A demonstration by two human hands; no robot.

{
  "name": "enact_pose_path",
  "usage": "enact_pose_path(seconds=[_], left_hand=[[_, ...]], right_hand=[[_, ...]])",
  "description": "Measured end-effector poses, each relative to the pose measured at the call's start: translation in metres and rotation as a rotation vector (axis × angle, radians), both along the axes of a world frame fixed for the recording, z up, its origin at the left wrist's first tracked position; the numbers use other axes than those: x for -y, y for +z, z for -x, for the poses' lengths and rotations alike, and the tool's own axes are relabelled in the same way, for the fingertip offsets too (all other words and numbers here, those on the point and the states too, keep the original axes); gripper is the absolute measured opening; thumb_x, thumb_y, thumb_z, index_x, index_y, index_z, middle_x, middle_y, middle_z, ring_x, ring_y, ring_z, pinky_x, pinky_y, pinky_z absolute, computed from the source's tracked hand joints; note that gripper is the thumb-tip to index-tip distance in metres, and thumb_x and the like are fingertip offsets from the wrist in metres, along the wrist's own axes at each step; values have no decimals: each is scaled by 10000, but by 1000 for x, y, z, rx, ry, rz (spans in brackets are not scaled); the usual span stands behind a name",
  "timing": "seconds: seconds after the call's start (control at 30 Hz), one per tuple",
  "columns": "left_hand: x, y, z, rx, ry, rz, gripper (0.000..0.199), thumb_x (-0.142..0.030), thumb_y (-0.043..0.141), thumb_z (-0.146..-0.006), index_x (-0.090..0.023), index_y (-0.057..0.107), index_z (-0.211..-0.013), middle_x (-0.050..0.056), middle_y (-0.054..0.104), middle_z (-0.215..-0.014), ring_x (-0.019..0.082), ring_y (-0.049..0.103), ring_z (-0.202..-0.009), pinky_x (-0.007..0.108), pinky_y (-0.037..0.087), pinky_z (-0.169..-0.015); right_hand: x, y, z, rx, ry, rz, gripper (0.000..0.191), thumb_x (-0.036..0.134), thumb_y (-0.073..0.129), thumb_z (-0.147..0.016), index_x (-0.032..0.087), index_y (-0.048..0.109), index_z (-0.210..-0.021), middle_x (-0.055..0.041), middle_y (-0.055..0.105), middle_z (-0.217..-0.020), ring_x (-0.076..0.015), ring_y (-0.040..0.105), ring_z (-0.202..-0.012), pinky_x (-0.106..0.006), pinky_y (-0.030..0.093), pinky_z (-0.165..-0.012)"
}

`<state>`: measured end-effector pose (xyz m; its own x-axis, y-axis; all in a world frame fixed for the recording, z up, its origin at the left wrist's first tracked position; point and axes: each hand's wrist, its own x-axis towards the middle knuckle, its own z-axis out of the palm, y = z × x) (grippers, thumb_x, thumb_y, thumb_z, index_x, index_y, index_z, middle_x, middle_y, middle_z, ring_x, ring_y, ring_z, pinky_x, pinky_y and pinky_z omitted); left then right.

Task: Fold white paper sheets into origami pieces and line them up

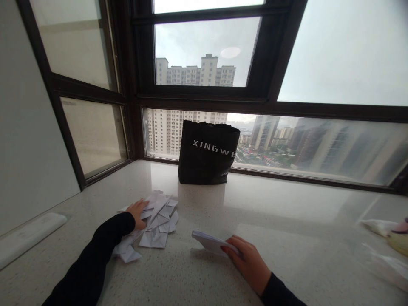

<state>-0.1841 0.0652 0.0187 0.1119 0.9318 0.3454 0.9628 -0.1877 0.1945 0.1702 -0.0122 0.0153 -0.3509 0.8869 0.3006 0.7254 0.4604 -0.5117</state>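
White folded papers [158, 221] lie in a loose, overlapping heap on the speckled pale countertop [165, 276], left of the middle. My left hand [138, 212] rests on the left side of this heap, palm down with its fingers apart. To the right, my right hand [245, 257] grips a thin white paper stack [208, 243] by its right end, thumb on the near side. The stack is tilted just above the countertop, its far end pointing left.
A black bag [207, 159] with white lettering stands at the back by the window. A white bar-shaped object [35, 236] lies at the far left. Clear plastic and a yellowish item [398, 242] are at the right edge.
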Motion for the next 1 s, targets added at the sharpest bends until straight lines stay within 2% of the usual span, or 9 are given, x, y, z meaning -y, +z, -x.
enact_pose_path(seconds=[0.1, 0.2, 0.37, 0.57, 0.7, 0.87, 1.0], left_hand=[[-4, 3, -7, 1, 39, 95, 420, -124, 476, -543, -183, 538, -954, 106, 611, -976, 228, 565, -884, 307, 413, -735], [-7, 16, -14, 15, 55, 154, 200, -210, 398, -677, -208, 578, -765, 79, 654, -791, 245, 599, -739, 329, 421, -623], [-5, 29, -26, 105, 32, 153, 243, -321, 337, -734, -216, 547, -672, 54, 604, -615, 247, 570, -602, 318, 371, -527], [-1, 35, -35, 350, -123, 154, 227, -364, 401, -691, -210, 527, -583, -44, 478, -453, 141, 477, -482, 243, 341, -501], [1, 39, -38, 574, -258, 199, 286, -444, 458, -642, -185, 524, -540, -52, 483, -439, 111, 465, -454, 212, 358, -452], [7, 42, -52, 836, -351, 225, 320, -484, 515, -633, -170, 495, -691, -32, 567, -473, 118, 531, -426, 239, 442, -434], [13, 32, -82, 963, -395, 134, 319, -477, 501, -681, -174, 424, -749, 27, 638, -723, 152, 615, -586, 287, 517, -507]], right_hand=[[0, 0, 0, -8, 2, -4, 315, 364, 341, -818, 185, 557, -676, -39, 575, -662, -151, 547, -622, -252, 410, -579], [0, 0, 0, -9, -4, -12, 323, 372, 347, -815, 184, 561, -663, -37, 574, -653, -152, 548, -612, -249, 407, -570], [0, 0, 0, 4, 0, -11, 331, 370, 343, -816, 175, 567, -670, -39, 575, -655, -153, 550, -619, -247, 403, -568], [0, 0, 0, 4, -1, -14, 348, 380, 331, -817, 172, 572, -678, -40, 579, -655, -151, 552, -620, -246, 406, -571], [1, 0, 1, -5, -3, -9, 320, 367, 348, -814, 179, 572, -683, -41, 584, -664, -150, 551, -621, -248, 407, -574], [0, 1, 0, -72, -16, -1, 305, 378, 380, -792, 182, 569, -655, -30, 580, -632, -146, 543, -596, -242, 406, -552], [0, 3, 0, -259, -96, 60, 311, 419, 407, -765, 177, 573, -664, 10, 534, -521, -127, 509, -494, -220, 390, -476]])
